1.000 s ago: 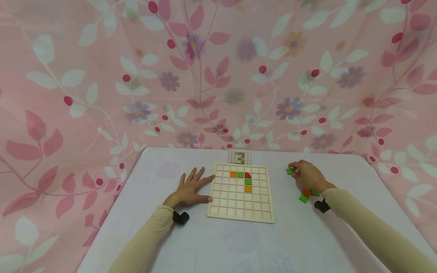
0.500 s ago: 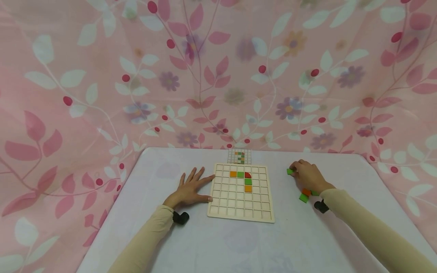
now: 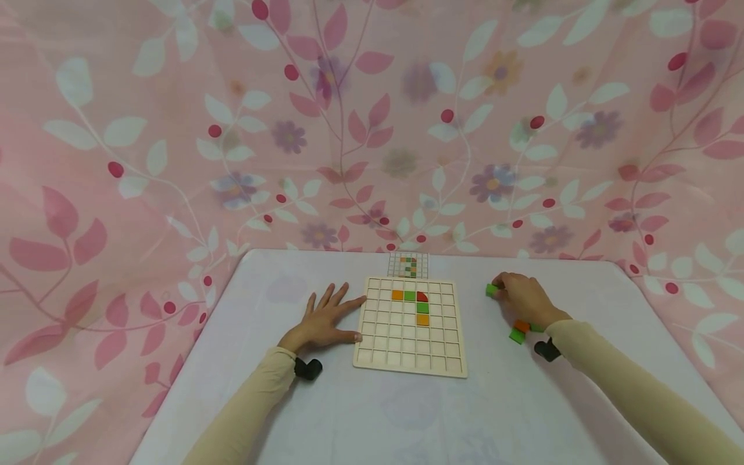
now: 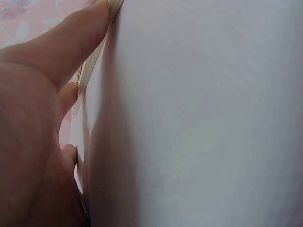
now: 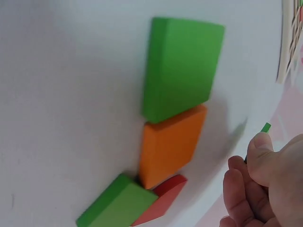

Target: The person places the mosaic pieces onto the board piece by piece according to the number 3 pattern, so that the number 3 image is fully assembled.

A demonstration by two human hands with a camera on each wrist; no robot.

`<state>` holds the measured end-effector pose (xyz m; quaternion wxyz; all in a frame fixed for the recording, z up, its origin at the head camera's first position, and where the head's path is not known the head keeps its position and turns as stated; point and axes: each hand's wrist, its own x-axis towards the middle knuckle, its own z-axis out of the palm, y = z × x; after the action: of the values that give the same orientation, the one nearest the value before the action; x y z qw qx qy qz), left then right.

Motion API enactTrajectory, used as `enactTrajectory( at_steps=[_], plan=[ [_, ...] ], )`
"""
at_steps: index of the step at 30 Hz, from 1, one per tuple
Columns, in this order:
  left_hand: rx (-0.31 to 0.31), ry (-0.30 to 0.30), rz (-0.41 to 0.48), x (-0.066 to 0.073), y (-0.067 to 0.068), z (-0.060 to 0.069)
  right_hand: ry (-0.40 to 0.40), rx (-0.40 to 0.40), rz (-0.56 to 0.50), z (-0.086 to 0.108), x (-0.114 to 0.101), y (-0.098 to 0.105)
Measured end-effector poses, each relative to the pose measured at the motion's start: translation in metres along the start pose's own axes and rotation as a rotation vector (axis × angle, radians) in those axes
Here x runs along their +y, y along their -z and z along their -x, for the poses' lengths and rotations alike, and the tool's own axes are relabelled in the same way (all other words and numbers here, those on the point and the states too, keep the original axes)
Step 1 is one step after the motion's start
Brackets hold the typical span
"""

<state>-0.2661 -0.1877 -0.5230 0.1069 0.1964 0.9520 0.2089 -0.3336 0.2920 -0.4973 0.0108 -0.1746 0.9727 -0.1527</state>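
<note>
My right hand (image 3: 526, 298) pinches a green square tile (image 3: 491, 290) between thumb and fingers, right of the board; in the right wrist view only the tile's corner (image 5: 266, 127) shows past the thumb. My left hand (image 3: 321, 326) lies with fingers spread, its thumb and index fingertip touching the left edge of a pale wooden grid board (image 3: 389, 349). Set in the board's cells are an orange tile (image 3: 398, 295), a green tile (image 3: 409, 296), a red rounded piece (image 3: 422, 297), a second green tile (image 3: 422, 308) and a second orange tile (image 3: 423, 320).
Beside my right wrist lie loose pieces: a green tile (image 5: 187, 66), an orange tile (image 5: 173, 146), another green tile (image 5: 118, 203) and a red piece (image 5: 163, 201). A printed pattern card (image 3: 401, 268) lies behind the board on the white table (image 3: 407, 413). Floral cloth (image 3: 372, 161) hangs beyond.
The green tile in my right hand has turned slightly, and the hand has shifted only a little. My left hand and the pieces on the board stay as they were.
</note>
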Motion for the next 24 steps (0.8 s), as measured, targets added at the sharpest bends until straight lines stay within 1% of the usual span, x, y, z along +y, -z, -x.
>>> enactTrajectory(
  at_steps=[2,6,9,12,16,19,24],
  plan=[
    [0.000,-0.003,0.007,-0.001,0.000,-0.001,-0.002,-0.004,-0.020,0.000,-0.003,0.002],
    [0.003,-0.010,0.021,-0.006,-0.004,-0.003,0.031,0.006,-0.053,0.002,-0.010,0.005],
    [0.014,-0.018,0.020,-0.011,-0.008,-0.004,0.060,0.012,-0.073,0.002,-0.016,0.006],
    [0.018,-0.018,0.014,-0.012,-0.009,-0.004,0.063,0.012,-0.099,0.002,-0.023,0.006],
    [0.016,-0.014,0.018,-0.008,-0.006,-0.002,0.047,0.010,-0.141,0.002,-0.033,0.005],
    [0.009,-0.010,0.021,-0.003,-0.002,-0.001,0.044,0.015,-0.152,0.001,-0.039,0.004],
    [0.007,-0.003,0.004,-0.001,-0.001,0.000,0.042,0.016,-0.174,0.000,-0.053,0.003]
  ],
)
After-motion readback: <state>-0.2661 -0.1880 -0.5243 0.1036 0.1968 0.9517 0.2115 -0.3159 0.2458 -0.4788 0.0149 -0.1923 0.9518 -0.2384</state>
